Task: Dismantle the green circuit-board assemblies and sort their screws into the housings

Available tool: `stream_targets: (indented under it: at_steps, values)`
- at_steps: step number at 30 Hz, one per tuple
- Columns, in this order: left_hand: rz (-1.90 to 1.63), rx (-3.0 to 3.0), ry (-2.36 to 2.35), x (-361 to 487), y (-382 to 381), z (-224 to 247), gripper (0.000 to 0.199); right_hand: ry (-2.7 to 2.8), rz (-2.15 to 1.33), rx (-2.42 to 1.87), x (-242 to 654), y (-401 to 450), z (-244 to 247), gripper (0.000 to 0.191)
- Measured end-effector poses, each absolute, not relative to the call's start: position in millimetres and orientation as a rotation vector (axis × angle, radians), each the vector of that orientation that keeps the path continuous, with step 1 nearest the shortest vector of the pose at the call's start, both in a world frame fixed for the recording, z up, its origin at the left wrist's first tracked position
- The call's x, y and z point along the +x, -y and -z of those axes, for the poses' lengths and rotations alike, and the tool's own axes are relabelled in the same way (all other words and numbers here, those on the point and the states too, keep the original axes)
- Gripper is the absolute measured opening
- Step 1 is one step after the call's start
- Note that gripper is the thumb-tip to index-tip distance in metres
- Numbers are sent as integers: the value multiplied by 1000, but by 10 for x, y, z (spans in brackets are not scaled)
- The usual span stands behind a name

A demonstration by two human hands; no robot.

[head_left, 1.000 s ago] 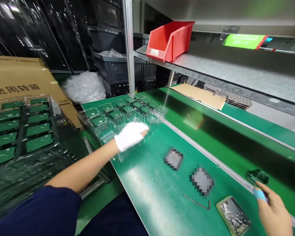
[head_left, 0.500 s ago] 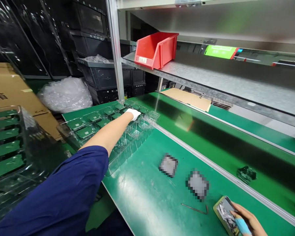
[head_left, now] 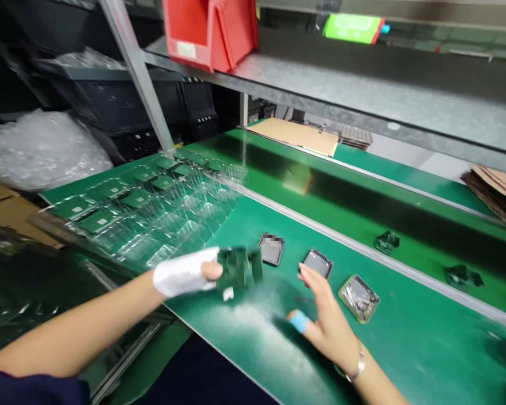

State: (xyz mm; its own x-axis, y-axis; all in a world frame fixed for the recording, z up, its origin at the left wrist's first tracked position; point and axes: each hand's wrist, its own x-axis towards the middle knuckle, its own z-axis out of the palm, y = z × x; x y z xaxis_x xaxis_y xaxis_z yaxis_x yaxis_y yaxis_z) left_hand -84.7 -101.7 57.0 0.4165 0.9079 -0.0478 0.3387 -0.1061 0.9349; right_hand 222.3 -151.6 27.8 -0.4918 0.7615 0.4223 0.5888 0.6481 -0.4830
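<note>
My left hand [head_left: 191,273], in a white glove, pinches a green circuit board [head_left: 231,269] above the bench; motion blurs the board. My right hand [head_left: 326,318], bare with a blue wrap on one finger, is held open with fingers apart. A yellowish-edged metal casing [head_left: 359,298] lies just beyond it, with silvery parts inside. Two dark-rimmed grey casings, one [head_left: 272,249] nearer the left hand and one [head_left: 318,263] partly behind my right fingers, rest on the bench. At left is a clear plastic tray [head_left: 185,228] with green boards in several pockets.
A metal shelf [head_left: 303,79] with a red bin [head_left: 213,34] spans the back. A pale rail [head_left: 346,244] runs along the green bench [head_left: 253,349]. Beyond it lie small dark parts [head_left: 387,242]. A metal post [head_left: 139,79] and bagged plastic [head_left: 46,149] are at left.
My left hand has come back from the tray with a circuit board. My right hand has let go of the yellowish-edged casing, now on the bench. The view has shifted right.
</note>
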Motion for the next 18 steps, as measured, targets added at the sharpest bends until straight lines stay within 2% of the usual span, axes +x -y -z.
stream_targets:
  at_steps: [2,3,7,9,13,18]
  values:
    - [-481,1404,-754,-573,1330,-386,71,2341,-452,-847,2031,1620,-305,80]
    - [-393,1318,-640,-465,1427,-305,75,2361,-508,-769,1979,1666,-306,81]
    - [-254,1295,-560,-289,1447,-102,73,2310,-641,-793,2032,1776,-222,68]
    - [-261,1466,-751,-305,1273,-106,65,2312,-629,-938,2125,1775,-140,64]
    - [-401,2132,-1438,-257,713,-241,33,2411,-533,-1177,2205,1713,27,57]
    - [-16,2625,-1623,37,160,-183,28,2388,-470,-1180,2181,1701,50,71]
